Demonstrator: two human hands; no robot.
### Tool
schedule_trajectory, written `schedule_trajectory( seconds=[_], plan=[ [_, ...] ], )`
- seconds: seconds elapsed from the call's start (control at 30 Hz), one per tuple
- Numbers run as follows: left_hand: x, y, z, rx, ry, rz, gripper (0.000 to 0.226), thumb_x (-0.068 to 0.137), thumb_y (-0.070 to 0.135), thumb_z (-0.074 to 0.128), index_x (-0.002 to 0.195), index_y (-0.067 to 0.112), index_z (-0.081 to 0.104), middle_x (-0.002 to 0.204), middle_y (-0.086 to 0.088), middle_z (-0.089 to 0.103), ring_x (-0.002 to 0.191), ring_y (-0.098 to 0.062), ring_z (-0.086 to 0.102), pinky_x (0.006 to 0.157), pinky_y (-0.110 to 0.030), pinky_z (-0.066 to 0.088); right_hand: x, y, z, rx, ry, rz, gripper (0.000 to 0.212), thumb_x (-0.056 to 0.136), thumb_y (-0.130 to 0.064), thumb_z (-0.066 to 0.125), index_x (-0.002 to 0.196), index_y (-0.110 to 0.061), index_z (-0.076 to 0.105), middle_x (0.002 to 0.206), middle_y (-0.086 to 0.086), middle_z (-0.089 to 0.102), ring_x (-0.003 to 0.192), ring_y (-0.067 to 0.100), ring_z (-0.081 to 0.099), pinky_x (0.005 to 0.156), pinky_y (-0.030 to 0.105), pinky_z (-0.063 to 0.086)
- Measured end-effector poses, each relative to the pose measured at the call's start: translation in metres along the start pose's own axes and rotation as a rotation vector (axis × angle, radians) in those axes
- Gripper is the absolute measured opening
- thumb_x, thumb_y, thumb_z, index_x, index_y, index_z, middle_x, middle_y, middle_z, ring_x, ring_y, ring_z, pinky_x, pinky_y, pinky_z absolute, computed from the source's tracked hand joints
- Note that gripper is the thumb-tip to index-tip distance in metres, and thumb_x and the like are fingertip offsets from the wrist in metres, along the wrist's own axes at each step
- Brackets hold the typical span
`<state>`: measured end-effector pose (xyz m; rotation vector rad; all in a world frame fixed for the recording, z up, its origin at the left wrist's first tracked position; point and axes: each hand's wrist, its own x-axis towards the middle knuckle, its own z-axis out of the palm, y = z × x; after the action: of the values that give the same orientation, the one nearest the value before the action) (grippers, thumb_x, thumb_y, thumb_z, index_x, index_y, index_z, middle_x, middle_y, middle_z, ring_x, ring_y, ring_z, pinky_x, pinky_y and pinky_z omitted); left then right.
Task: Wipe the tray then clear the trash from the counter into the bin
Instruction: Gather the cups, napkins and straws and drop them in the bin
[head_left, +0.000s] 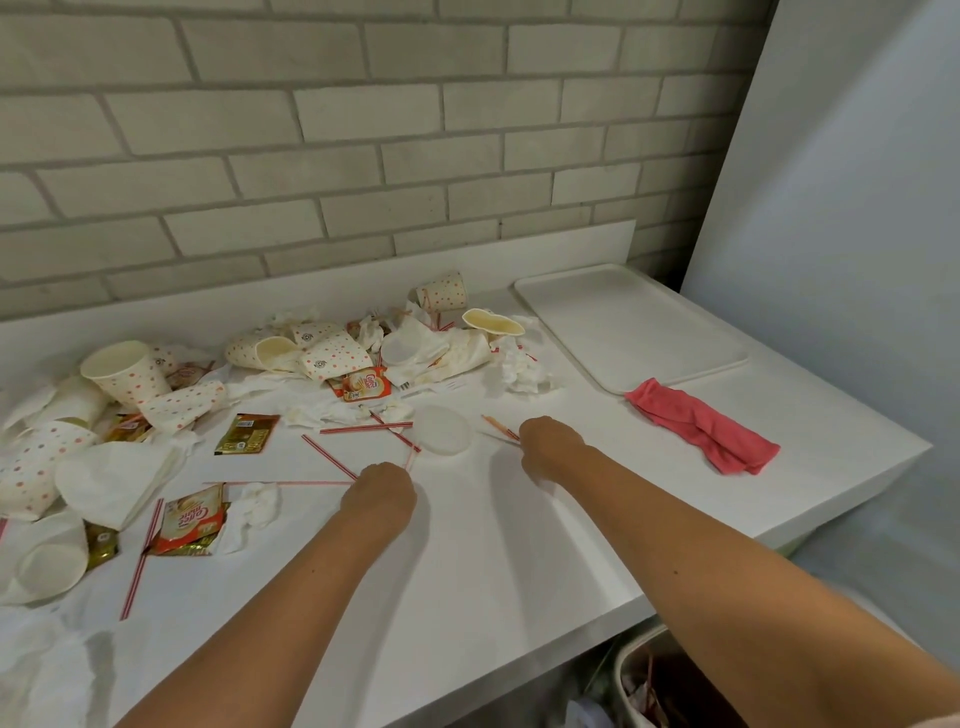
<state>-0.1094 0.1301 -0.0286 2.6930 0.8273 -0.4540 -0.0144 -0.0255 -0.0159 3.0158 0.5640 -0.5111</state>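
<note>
table (467, 561) white | tray (628, 327) far right on table | trash (332, 353) spread left and far | bin (623, 662) near right, below table edge | cloth (701, 426) touching tray's near edge | left hand (382, 491) over straws (332, 458), right hand (550, 447) beside lid (441, 430); fingers hidden, grip cannot tell

One tray (623, 322), one pink cloth (701, 428), one bin (622, 667)

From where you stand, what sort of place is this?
Likely a café or office break-room counter: dotted paper cups, Coffee-mate creamer sachets and striped straws litter it, beside a white serving tray.
</note>
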Motion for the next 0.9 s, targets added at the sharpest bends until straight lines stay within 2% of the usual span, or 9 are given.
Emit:
schedule_trajectory(
  seconds=[0.1, 0.2, 0.27, 0.33, 0.47, 0.6, 0.73, 0.83, 0.9],
  plan=[
    [-0.001, -0.001, -0.008, -0.069, -0.01, 0.007, 0.026, 0.094, 0.005, 0.04, 0.113, -0.003, 0.056, 0.116, -0.014, 0.06, 0.105, -0.026, 0.06, 0.078, -0.029, 0.048, 0.002, 0.003, 0.006, 0.009, -0.024, 0.011, 0.027, 0.08, 0.008, 0.059, 0.079, -0.015, 0.046, 0.073, 0.001, 0.046, 0.085, 0.021, 0.061, 0.068, 0.027, 0.043],
    [0.0, -0.003, -0.011, -0.112, 0.008, 0.022, 0.021, 0.094, 0.005, 0.039, 0.108, 0.0, 0.054, 0.089, -0.009, 0.057, 0.071, -0.018, 0.053, 0.05, -0.021, 0.034, 0.002, 0.004, 0.012, -0.007, 0.007, 0.029, 0.038, 0.087, 0.002, 0.055, 0.123, -0.003, 0.045, 0.117, 0.01, 0.054, 0.11, 0.025, 0.056, 0.083, 0.028, 0.046],
    [0.002, -0.003, -0.015, -0.137, 0.018, -0.01, 0.02, 0.093, 0.001, 0.042, 0.112, 0.0, 0.048, 0.097, -0.013, 0.059, 0.078, -0.022, 0.06, 0.056, -0.027, 0.045, 0.002, 0.004, 0.014, -0.052, 0.031, 0.015, 0.042, 0.089, 0.001, 0.054, 0.128, -0.001, 0.04, 0.128, 0.011, 0.046, 0.117, 0.025, 0.052, 0.092, 0.029, 0.046],
    [0.002, -0.003, -0.017, -0.133, 0.003, -0.053, 0.036, 0.091, -0.002, 0.049, 0.125, -0.001, 0.038, 0.116, -0.017, 0.057, 0.1, -0.028, 0.064, 0.078, -0.034, 0.055, 0.001, 0.004, 0.017, -0.073, 0.051, 0.012, 0.049, 0.087, 0.001, 0.057, 0.131, 0.0, 0.035, 0.13, 0.012, 0.042, 0.119, 0.025, 0.049, 0.095, 0.03, 0.044],
    [0.002, -0.011, -0.024, 0.006, -0.041, -0.063, 0.042, 0.09, -0.002, 0.052, 0.13, 0.0, 0.039, 0.115, -0.014, 0.058, 0.105, -0.025, 0.065, 0.076, -0.029, 0.054, 0.005, 0.006, 0.022, -0.007, 0.061, 0.053, 0.051, 0.086, 0.002, 0.056, 0.131, 0.001, 0.032, 0.131, 0.014, 0.04, 0.119, 0.026, 0.051, 0.093, 0.03, 0.045],
    [0.002, -0.012, -0.039, 0.125, -0.017, -0.032, 0.041, 0.094, 0.002, 0.044, 0.135, 0.001, 0.04, 0.133, -0.013, 0.05, 0.119, -0.024, 0.055, 0.095, -0.027, 0.047, 0.008, 0.01, 0.022, 0.092, 0.063, 0.067, 0.048, 0.086, 0.005, 0.052, 0.13, 0.001, 0.033, 0.131, 0.016, 0.038, 0.116, 0.029, 0.053, 0.089, 0.031, 0.046],
    [0.008, -0.002, -0.047, 0.117, 0.055, -0.038, 0.036, 0.094, 0.005, 0.047, 0.129, -0.001, 0.046, 0.129, -0.012, 0.055, 0.117, -0.024, 0.056, 0.091, -0.027, 0.047, 0.009, 0.012, 0.022, 0.151, 0.03, 0.081, 0.05, 0.085, 0.006, 0.05, 0.131, 0.0, 0.031, 0.13, 0.017, 0.046, 0.117, 0.031, 0.052, 0.091, 0.034, 0.046],
    [0.013, 0.013, -0.042, -0.099, 0.167, 0.028, 0.03, 0.096, 0.01, 0.043, 0.123, 0.0, 0.048, 0.123, -0.015, 0.056, 0.111, -0.028, 0.056, 0.079, -0.031, 0.045, 0.009, 0.015, 0.02, 0.185, 0.01, 0.093, 0.05, 0.088, 0.006, 0.044, 0.134, 0.002, 0.027, 0.127, 0.019, 0.052, 0.116, 0.033, 0.053, 0.089, 0.035, 0.046],
    [0.017, 0.023, -0.035, -0.192, 0.215, 0.121, 0.035, 0.095, 0.024, 0.05, 0.122, 0.001, 0.047, 0.124, -0.015, 0.054, 0.114, -0.029, 0.053, 0.084, -0.034, 0.044, 0.007, 0.019, 0.02, 0.225, 0.006, 0.089, 0.04, 0.089, 0.006, 0.039, 0.129, 0.001, 0.033, 0.125, 0.019, 0.053, 0.114, 0.034, 0.054, 0.082, 0.036, 0.044]
  ],
)
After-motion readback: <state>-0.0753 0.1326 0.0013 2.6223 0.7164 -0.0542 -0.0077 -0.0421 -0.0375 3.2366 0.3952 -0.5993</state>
